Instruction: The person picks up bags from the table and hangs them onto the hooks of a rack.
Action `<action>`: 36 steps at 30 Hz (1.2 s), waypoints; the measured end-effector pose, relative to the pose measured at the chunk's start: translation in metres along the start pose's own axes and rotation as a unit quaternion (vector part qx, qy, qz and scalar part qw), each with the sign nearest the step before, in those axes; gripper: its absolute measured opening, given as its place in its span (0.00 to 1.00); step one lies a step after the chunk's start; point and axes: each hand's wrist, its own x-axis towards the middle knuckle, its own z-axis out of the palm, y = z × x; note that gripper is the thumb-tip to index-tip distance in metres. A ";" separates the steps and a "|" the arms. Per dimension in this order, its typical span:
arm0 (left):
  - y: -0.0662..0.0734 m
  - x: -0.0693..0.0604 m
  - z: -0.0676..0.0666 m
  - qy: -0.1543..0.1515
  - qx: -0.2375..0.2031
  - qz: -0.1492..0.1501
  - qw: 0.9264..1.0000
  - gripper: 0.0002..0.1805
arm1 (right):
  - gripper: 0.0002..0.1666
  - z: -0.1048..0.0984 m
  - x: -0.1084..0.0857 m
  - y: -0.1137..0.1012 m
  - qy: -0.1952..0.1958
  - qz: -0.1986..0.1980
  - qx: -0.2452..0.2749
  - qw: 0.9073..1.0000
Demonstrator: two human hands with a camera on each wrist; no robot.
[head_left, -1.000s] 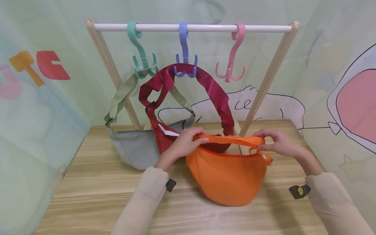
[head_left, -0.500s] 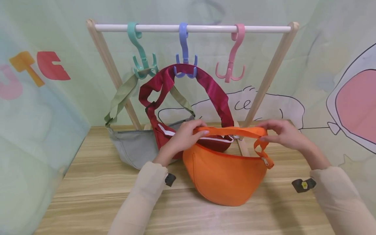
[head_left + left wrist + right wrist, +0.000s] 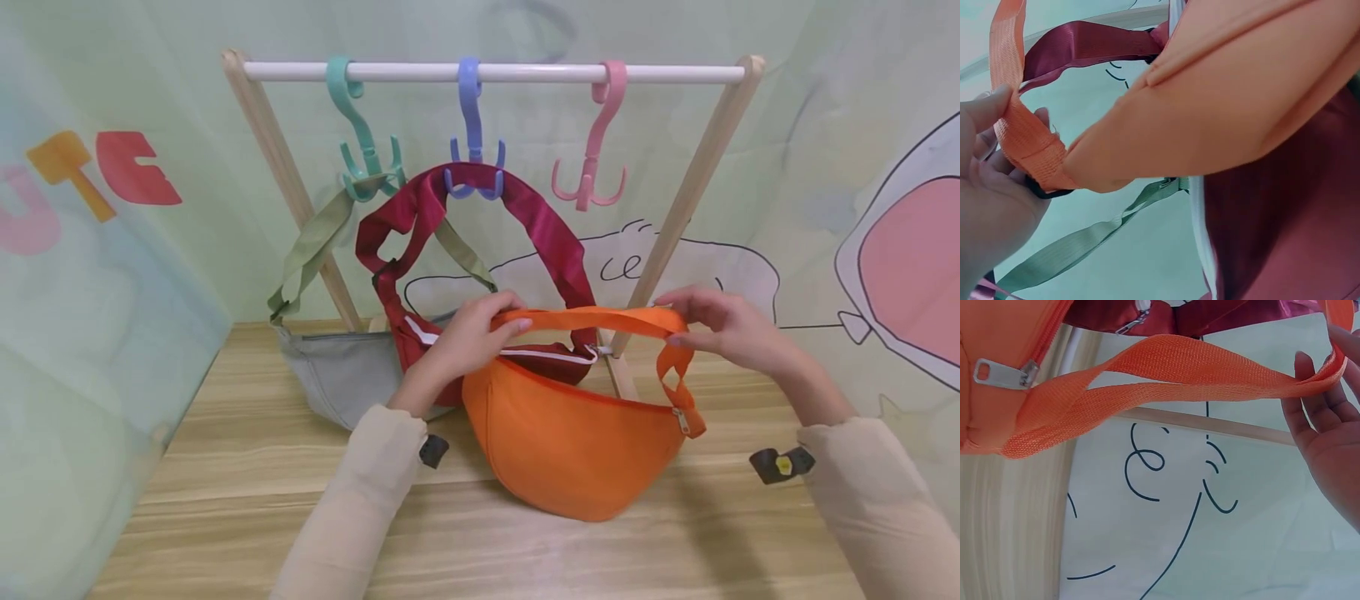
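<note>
Both hands on the strap now: the left hand (image 3: 476, 333) pinches the orange strap (image 3: 588, 319) near mid-frame, the right hand (image 3: 731, 329) holds its bend at centre right, and the orange bag (image 3: 577, 450) slants below them, lower right of centre, above the tabletop (image 3: 262, 500). Right behind it, the red bag (image 3: 551, 367) has its strap looped on the blue hook (image 3: 469, 108) at upper centre, the gray bag (image 3: 348, 371) sits left of centre, and the pink hook (image 3: 592, 137) dangles upper right of centre!
</note>
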 end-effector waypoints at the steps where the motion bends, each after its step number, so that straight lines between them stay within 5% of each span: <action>1: 0.001 0.001 -0.001 0.003 0.001 0.000 1.000 0.06 | 0.24 -0.001 0.001 -0.001 0.001 -0.003 0.004 1.000; 20: 0.012 0.008 -0.012 0.037 -0.011 0.027 0.999 0.04 | 0.20 -0.009 0.006 -0.010 -0.003 -0.059 0.037 0.998; 36: 0.015 0.011 -0.021 -0.003 -0.034 -0.019 0.999 0.09 | 0.16 -0.013 0.005 -0.015 -0.005 -0.039 0.022 0.999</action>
